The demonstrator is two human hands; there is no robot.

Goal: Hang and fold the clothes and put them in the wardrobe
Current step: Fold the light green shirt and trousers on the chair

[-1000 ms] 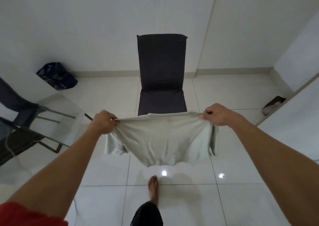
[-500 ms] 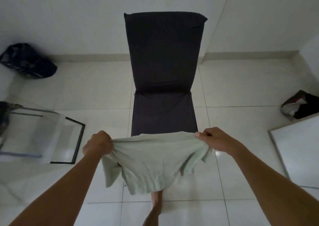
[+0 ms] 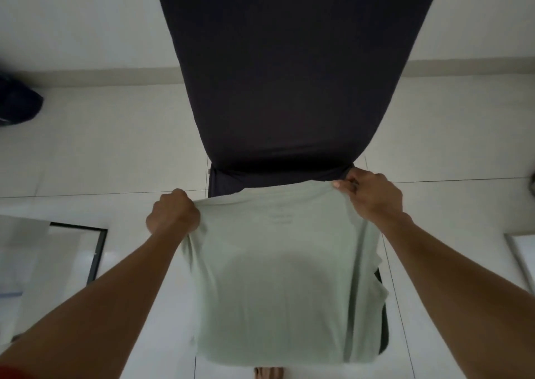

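A pale green T-shirt [image 3: 278, 277] is spread over the seat of a dark floor chair [image 3: 289, 74], covering most of the seat. My left hand [image 3: 173, 215] grips the shirt's upper left corner in a fist. My right hand [image 3: 372, 196] pinches the upper right corner near the fold where the seat meets the backrest. The shirt's top edge is stretched between both hands. Its lower hem hangs near the seat's front edge.
White tiled floor [image 3: 115, 147] surrounds the chair. A dark bag [image 3: 17, 103] lies at the far left by the wall. A glass-topped table with a black frame [image 3: 95, 251] is at the left. Another pale surface edge [image 3: 518, 257] shows at the right. A foot [image 3: 267, 373] is below.
I have stepped close to the chair. The shirt, held up in the air before, now lies laid out over the seat, with both hands still on its top corners.
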